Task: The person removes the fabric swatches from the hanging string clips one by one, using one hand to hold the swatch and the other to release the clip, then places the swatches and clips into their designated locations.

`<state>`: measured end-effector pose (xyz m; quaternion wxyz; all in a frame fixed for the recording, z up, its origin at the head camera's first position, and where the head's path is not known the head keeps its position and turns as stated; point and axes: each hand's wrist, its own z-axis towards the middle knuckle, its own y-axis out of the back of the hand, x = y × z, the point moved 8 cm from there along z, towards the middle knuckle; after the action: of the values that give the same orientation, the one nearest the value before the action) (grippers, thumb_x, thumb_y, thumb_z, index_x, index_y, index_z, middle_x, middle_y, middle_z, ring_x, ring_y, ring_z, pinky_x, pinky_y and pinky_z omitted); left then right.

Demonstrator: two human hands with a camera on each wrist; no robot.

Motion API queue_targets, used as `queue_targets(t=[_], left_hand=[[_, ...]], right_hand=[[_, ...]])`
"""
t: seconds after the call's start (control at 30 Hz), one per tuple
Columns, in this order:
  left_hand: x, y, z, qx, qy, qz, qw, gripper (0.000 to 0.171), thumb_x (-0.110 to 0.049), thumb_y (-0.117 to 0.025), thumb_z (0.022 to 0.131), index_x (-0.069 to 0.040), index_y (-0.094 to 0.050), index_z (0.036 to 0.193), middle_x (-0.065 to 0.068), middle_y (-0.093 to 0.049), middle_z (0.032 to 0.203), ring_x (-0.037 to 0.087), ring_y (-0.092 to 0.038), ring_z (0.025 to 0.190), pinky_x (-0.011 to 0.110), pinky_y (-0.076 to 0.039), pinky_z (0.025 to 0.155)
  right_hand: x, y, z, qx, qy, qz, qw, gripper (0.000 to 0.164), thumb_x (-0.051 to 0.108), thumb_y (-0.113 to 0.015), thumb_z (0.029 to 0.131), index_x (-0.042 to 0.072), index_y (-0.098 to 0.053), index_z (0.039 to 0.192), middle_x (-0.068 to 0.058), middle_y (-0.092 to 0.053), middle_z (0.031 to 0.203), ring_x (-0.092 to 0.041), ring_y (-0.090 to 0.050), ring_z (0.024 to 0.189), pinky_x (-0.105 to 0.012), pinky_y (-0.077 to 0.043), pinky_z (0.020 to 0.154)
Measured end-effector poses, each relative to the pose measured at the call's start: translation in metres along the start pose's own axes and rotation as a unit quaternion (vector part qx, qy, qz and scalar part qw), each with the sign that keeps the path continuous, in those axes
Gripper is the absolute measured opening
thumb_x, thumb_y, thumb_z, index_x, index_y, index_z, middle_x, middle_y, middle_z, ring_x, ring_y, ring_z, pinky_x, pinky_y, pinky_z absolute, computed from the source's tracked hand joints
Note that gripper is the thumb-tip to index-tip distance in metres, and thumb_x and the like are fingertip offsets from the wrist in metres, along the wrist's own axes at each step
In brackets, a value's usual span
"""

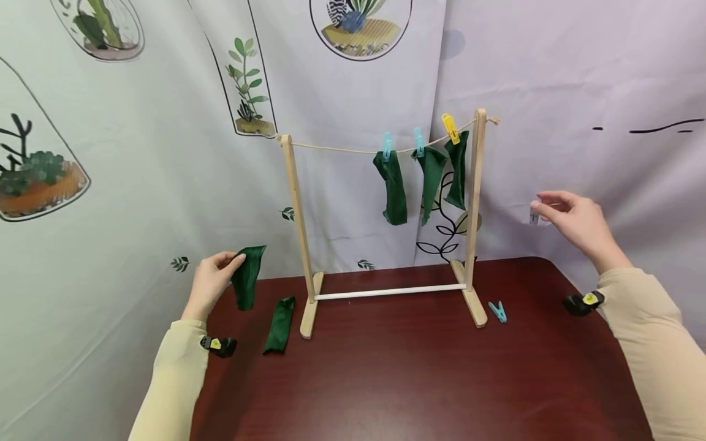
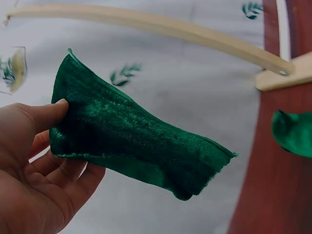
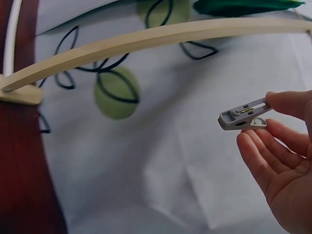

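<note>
Two pinches: one cloth, one peg

Left hand [image 1: 212,278] pinches the green cloth [image 1: 248,278] near its upper end, thumb in front, fingers behind; the free end hangs towards 6 o'clock. Right hand [image 1: 576,226] pinches a pale peg [image 3: 242,116] by its legs, thumb on one, fingertips at the other; legs apart, nose towards 9 o'clock in the right wrist view.

Judgement: best to leave the cloth's top edge flat and clear of the fingers, and squeeze the peg fully before its nose meets the line [image 1: 336,148].

Clocked from the centre of the rack [image 1: 298,220]: left hand and cloth between 8 and 9, right hand at 3. Hanging green pieces [image 1: 394,193], three, pegged 12 to 2. On the table [image 1: 386,373]: loose green piece [image 1: 279,324] between 7 and 8, blue peg [image 1: 498,311] near 4.
</note>
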<state>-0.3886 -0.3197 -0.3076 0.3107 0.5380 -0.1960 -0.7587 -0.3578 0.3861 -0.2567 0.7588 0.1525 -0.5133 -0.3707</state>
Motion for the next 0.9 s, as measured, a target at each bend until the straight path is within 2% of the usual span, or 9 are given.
queue_targets(t=[0.07,0.13,0.23,0.3,0.37,0.4,0.53,0.73,0.9], left_hand=[[0.009,-0.003,-0.004,0.001,0.003,0.013,0.9999,0.057,-0.050,-0.054,0.102,-0.002,-0.065,0.130,0.021,-0.065,0.118,0.030,-0.059,0.101,0.042,-0.049,0.079],[0.018,-0.006,-0.007,0.003,0.007,0.021,0.9998,0.055,-0.049,-0.055,0.102,-0.001,-0.066,0.128,0.020,-0.066,0.116,0.028,-0.059,0.097,0.038,-0.048,0.076],[0.031,-0.011,-0.012,0.009,0.014,0.024,0.9996,0.054,-0.048,-0.055,0.102,-0.001,-0.068,0.125,0.019,-0.068,0.112,0.026,-0.060,0.094,0.036,-0.048,0.074],[0.040,-0.015,-0.014,0.016,0.022,0.024,0.9993,0.053,-0.048,-0.056,0.102,-0.001,-0.068,0.124,0.019,-0.068,0.112,0.025,-0.060,0.092,0.036,-0.048,0.073],[0.049,-0.019,-0.017,0.024,0.030,0.026,0.9989,0.054,-0.048,-0.056,0.102,-0.001,-0.068,0.124,0.018,-0.069,0.113,0.025,-0.060,0.093,0.036,-0.049,0.075],[0.054,-0.020,-0.019,0.027,0.033,0.027,0.9987,0.054,-0.049,-0.056,0.102,-0.001,-0.068,0.124,0.018,-0.069,0.112,0.025,-0.060,0.093,0.036,-0.048,0.075],[0.069,-0.027,-0.026,0.035,0.049,0.026,0.9978,0.054,-0.049,-0.056,0.102,0.000,-0.068,0.123,0.015,-0.070,0.110,0.023,-0.060,0.092,0.036,-0.048,0.076],[0.086,-0.038,-0.035,0.047,0.067,0.012,0.9966,0.047,-0.042,-0.059,0.102,0.001,-0.068,0.119,0.012,-0.068,0.099,0.022,-0.055,0.074,0.034,-0.046,0.066],[0.098,-0.046,-0.042,0.052,0.084,0.006,0.9951,0.049,-0.042,-0.059,0.102,0.003,-0.066,0.122,0.016,-0.067,0.107,0.021,-0.053,0.074,0.037,-0.047,0.065]], right_hand=[[-0.008,-0.005,-0.005,0.006,-0.004,-0.014,1.000,0.063,0.052,-0.061,0.097,0.006,-0.059,0.140,0.014,-0.067,0.104,0.016,-0.047,0.084,-0.014,-0.040,0.068],[-0.017,-0.009,-0.010,0.008,-0.006,-0.025,1.000,0.062,0.052,-0.061,0.098,0.006,-0.059,0.139,0.010,-0.067,0.105,0.018,-0.045,0.084,-0.016,-0.040,0.069],[-0.030,-0.018,-0.020,0.015,-0.007,-0.026,1.000,0.060,0.049,-0.061,0.099,0.004,-0.059,0.139,-0.005,-0.072,0.110,0.019,-0.044,0.084,-0.020,-0.039,0.073],[-0.038,-0.024,-0.026,0.019,-0.008,-0.027,0.999,0.058,0.047,-0.062,0.099,0.004,-0.060,0.137,-0.004,-0.072,0.109,0.020,-0.044,0.083,-0.021,-0.039,0.074],[-0.045,-0.030,-0.033,0.026,-0.013,-0.027,0.999,0.057,0.046,-0.063,0.099,0.004,-0.060,0.137,-0.020,-0.069,0.117,0.020,-0.043,0.084,-0.022,-0.040,0.074],[-0.049,-0.033,-0.037,0.029,-0.015,-0.029,0.999,0.057,0.046,-0.062,0.099,0.004,-0.060,0.137,-0.022,-0.068,0.119,0.019,-0.043,0.085,-0.022,-0.040,0.073],[-0.064,-0.042,-0.049,0.035,-0.017,-0.043,0.998,0.056,0.047,-0.062,0.099,0.004,-0.061,0.135,-0.024,-0.068,0.118,0.017,-0.044,0.083,-0.024,-0.042,0.072],[-0.083,-0.054,-0.064,0.049,-0.011,-0.057,0.997,0.054,0.042,-0.063,0.099,0.000,-0.062,0.133,-0.024,-0.071,0.109,0.012,-0.050,0.080,-0.026,-0.043,0.069],[-0.094,-0.066,-0.076,0.068,-0.016,-0.049,0.996,0.053,0.039,-0.064,0.100,-0.003,-0.061,0.132,-0.025,-0.070,0.110,0.000,-0.061,0.080,-0.022,-0.046,0.065]])
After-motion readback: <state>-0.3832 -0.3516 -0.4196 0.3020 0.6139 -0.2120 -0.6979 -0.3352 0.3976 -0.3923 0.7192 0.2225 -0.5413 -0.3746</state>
